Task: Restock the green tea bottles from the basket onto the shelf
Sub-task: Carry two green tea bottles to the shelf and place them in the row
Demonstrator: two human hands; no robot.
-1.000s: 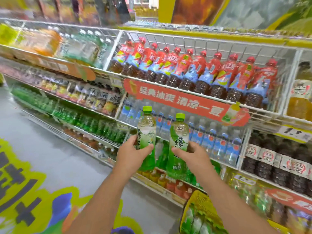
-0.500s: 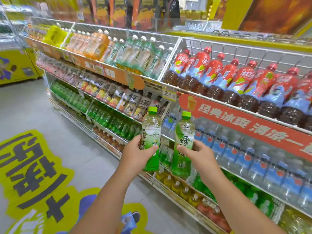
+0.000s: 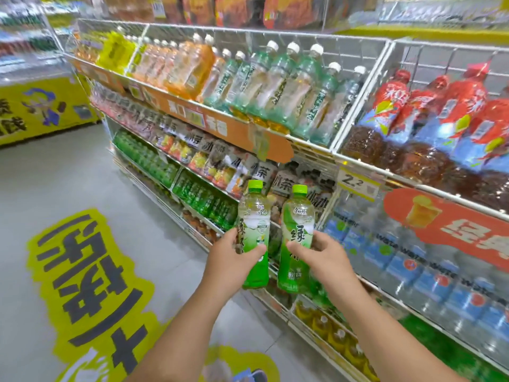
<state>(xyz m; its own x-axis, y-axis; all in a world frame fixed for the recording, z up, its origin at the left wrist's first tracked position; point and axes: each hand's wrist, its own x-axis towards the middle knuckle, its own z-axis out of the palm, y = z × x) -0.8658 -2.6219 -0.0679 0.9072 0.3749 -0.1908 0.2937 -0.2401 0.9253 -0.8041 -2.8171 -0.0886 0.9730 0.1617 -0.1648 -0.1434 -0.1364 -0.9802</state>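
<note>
I hold two green tea bottles upright in front of the drinks shelving. My left hand (image 3: 232, 253) is wrapped around the middle of the left green tea bottle (image 3: 253, 216), which has a lime-green cap. My right hand (image 3: 321, 255) grips the right green tea bottle (image 3: 296, 224) at the same height. The two bottles stand side by side, a small gap apart. A row of green bottles (image 3: 203, 198) fills a lower shelf just left of my hands. The basket is out of view.
Wire shelves run diagonally from far left to near right. The top tier (image 3: 311, 139) holds orange and pale green bottles, then red-labelled dark tea (image 3: 429, 125). Blue-labelled water bottles (image 3: 413, 260) fill the tier at right. Grey floor with a yellow sticker (image 3: 91, 271) lies at left.
The view has swung left along the aisle, so the red tea bottles slid to the right edge. Both hands keep the same grip on the two bottles, held level.
</note>
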